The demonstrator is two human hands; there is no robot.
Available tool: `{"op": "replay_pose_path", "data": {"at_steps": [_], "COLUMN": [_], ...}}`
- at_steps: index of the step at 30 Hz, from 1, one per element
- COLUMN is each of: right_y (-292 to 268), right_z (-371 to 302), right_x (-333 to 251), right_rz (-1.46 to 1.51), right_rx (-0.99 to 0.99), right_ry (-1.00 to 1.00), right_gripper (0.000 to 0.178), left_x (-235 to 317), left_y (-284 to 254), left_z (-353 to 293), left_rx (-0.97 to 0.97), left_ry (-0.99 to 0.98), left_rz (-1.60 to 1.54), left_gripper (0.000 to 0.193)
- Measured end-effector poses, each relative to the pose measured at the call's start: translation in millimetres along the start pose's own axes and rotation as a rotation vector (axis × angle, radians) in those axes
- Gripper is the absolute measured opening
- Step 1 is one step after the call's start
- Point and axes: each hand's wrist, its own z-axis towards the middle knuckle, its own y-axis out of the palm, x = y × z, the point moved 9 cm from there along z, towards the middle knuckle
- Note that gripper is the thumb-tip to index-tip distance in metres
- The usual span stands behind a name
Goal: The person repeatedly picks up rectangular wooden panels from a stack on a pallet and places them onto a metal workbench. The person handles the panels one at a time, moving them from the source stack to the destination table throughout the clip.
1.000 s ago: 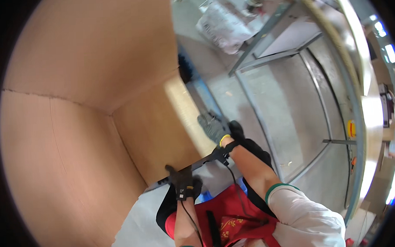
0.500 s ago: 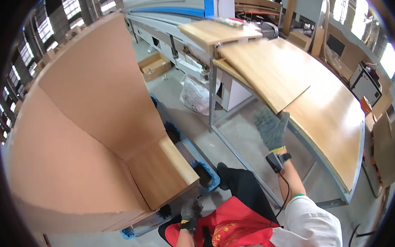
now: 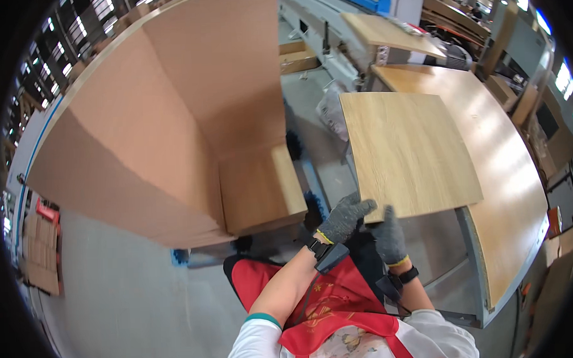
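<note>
A light wood-grain board is tilted off the table's left edge, its near edge toward me. My left hand, in a grey glove with a yellow cuff, is closed on the board's near left corner. Just to its right, my right hand, gloved the same way, grips the near edge with its thumb up on the top face. The fingers under the board are hidden. The board's far part lies over a wood-topped table.
At left, a tall brown cardboard box stands open-sided, with a stack of wood-coloured panels in it, above a blue-edged conveyor. A plastic bag sits beyond the board. Another board lies farther back.
My left hand has come up from beside the box to the board's corner. The board has been pulled toward me and turned; my right hand has moved onto its near edge. The view has shifted.
</note>
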Motion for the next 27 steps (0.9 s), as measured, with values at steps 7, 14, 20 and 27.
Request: {"op": "replay_pose_path", "data": {"at_steps": [7,14,20,27], "right_y": [-78.1,23.9,185.8,254.1], "right_z": [-39.1,25.7,37.9,144.3], "right_x": [45.2,234.2,322.0,445.4], "right_rz": [0.038,0.048,0.828,-0.243], "right_rx": [0.257,-0.113,0.055,-0.627], "right_ry": [-0.045,0.126,0.845,0.38], "right_gripper": [0.04,0.035,0.035,0.049], "left_x": [-119.4,-194.5,-232.9,-221.5], "left_y": [-117.3,-238.2,-298.4,-283.1], "left_z": [-104.0,-185.3,-244.7,-214.8], "left_rx": [0.374,0.756,0.943,0.734], "left_ry": [0.034,0.163,0.312,0.256], "left_rz": [-0.268,-0.72,-1.207,-1.104], "left_gripper": [0.031,0.045,0.051,0.031]}}
